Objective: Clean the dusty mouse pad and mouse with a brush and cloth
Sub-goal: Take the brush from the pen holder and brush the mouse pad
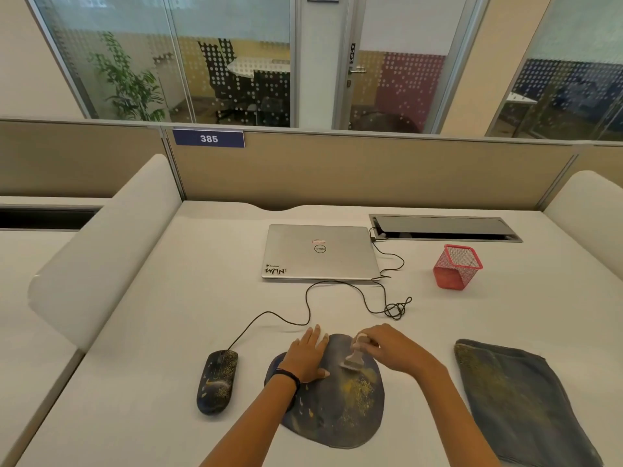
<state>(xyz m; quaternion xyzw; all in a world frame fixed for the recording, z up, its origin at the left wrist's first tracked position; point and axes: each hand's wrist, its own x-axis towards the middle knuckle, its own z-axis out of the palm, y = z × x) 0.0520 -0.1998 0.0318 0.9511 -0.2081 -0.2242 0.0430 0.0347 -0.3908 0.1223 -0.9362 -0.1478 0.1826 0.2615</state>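
A dark rounded mouse pad (pixel 340 412) lies at the desk's near middle, speckled with yellow dust. My left hand (pixel 305 357) rests flat on its far-left part, fingers spread. My right hand (pixel 387 348) is shut on a small pale brush (pixel 354 357), whose bristles touch the pad's upper middle. A dark wired mouse (pixel 217 382), also flecked with yellow dust, sits on the desk left of the pad. A blue denim cloth (pixel 519 399) with a yellow dusty patch lies flat to the right.
A closed silver laptop (pixel 320 252) sits beyond the pad, the black mouse cable (pixel 310 298) looping in front of it. A red mesh pen holder (pixel 456 267) stands far right. A cable tray (pixel 445 227) is set into the desk's back. Low white dividers flank both sides.
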